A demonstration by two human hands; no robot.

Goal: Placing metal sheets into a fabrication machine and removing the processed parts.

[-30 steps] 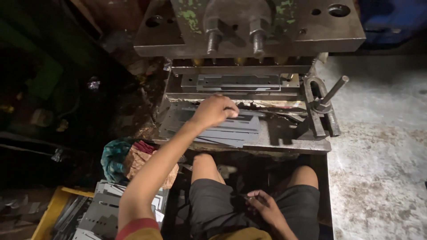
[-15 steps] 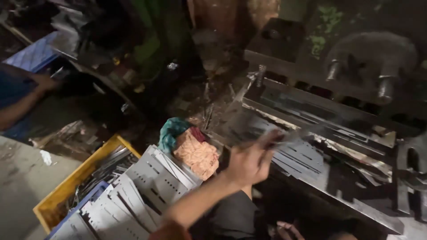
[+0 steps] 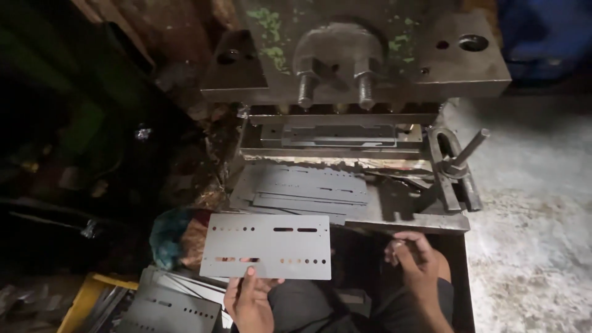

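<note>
Left grip [image 3: 250,302] pinching punched plate [image 3: 266,245] flat, right hand [image 3: 416,262] seemingly curled

The punched metal plate [image 3: 266,245] you held was plain grey, marked with rows of small dark holes and slots. The press head [image 3: 354,49] was dark steel flecked green. The crate [image 3: 83,302] was yellow.

Open gap under the press head [image 3: 354,55], above the die bed [image 3: 336,139], crossed only by two threaded bolts [image 3: 305,92]. Approach from the front blocked by loose metal strips [image 3: 308,188] on the table; right side barred by a clamp lever [image 3: 459,166]. Bare floor [image 3: 530,203] further right.
</note>
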